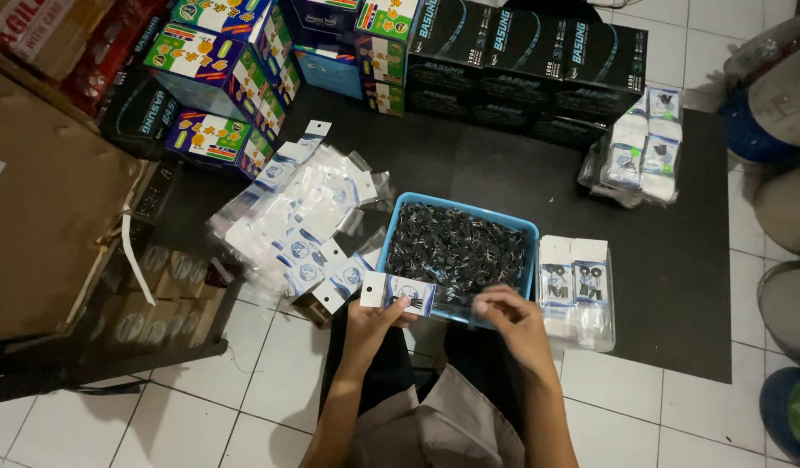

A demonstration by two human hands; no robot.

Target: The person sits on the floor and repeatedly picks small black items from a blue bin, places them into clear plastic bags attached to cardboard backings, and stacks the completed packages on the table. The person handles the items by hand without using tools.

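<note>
You are pinching a small plastic packet (398, 291) in your left hand (371, 325) at the near-left corner of the blue bin (521, 227), while your right hand (508, 316), fingers closing together on something too small to tell, is risking dropping it.

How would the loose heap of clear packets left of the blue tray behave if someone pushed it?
The heap of clear packets would probably slide and fan out rather than move as one: the packets lie overlapped and askew on the dark mat. Their glossy film looks slippery. They seem thin and light, so likely floppy.
</note>
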